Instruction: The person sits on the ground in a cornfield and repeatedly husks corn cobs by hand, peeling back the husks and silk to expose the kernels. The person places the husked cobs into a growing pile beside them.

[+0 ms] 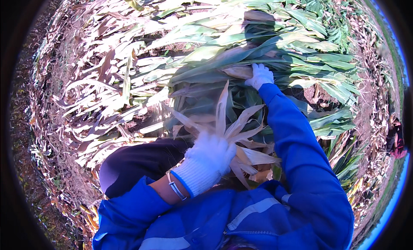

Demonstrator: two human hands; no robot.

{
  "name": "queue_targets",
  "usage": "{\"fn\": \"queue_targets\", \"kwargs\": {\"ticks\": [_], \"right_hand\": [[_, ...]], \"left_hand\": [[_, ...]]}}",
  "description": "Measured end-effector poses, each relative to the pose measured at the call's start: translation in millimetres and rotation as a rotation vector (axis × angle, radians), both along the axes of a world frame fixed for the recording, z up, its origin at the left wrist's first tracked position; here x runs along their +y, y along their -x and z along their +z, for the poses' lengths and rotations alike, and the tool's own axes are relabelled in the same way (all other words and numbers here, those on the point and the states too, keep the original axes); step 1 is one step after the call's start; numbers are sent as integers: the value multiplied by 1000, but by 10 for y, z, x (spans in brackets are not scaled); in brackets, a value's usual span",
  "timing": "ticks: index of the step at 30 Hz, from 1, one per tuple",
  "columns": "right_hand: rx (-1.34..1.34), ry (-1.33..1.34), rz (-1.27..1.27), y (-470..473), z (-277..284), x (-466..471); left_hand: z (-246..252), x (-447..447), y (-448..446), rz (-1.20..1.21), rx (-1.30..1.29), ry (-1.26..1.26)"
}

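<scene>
My left hand [209,161], in a white knitted glove with a blue cuff edge, is curled and blurred by motion in front of my body. Dry, pale corn husk leaves [240,124] fan out around it, peeled apart. Its palm is turned away, so whether it grips the husk is hidden. Farther out, my right hand [260,76], also in a white glove, has its fingers around the end of a corn ear in its dry husk [238,72]. That ear lies among green corn leaves [206,64].
Cut corn stalks and dry leaves [106,79] cover the ground ahead. Yellow ears [92,216] lie at the lower left, and more yellow ears [356,192] at the right. My bent knee [138,166] is beside my left hand. Another person [396,138] is at the far right rim.
</scene>
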State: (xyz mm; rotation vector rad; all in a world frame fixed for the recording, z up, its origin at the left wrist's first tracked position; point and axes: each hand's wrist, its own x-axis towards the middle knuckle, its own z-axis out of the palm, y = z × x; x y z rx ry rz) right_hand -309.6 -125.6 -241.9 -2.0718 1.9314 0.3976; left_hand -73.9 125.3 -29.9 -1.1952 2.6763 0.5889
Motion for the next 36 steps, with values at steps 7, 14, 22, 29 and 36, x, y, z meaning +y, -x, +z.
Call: {"fn": "queue_targets", "kwargs": {"ticks": [7,14,22,29,36], "right_hand": [[-134,-123,24,148,-1,231],[-257,-280,148,480,680,933],[-383,-412,190,749,2085,2141],[-609,-337,-12,893,2403,2618],[-1800,-177,-661,1468,2616,2948]], "left_hand": [[44,-122,-11,53,-18,-118],[-11,-211,-122,164,-81,-6],[-501,-42,-262,259,-99,31],[-896,-100,-269,159,-17,74],[-704,-179,-229,280,253,76]]}}
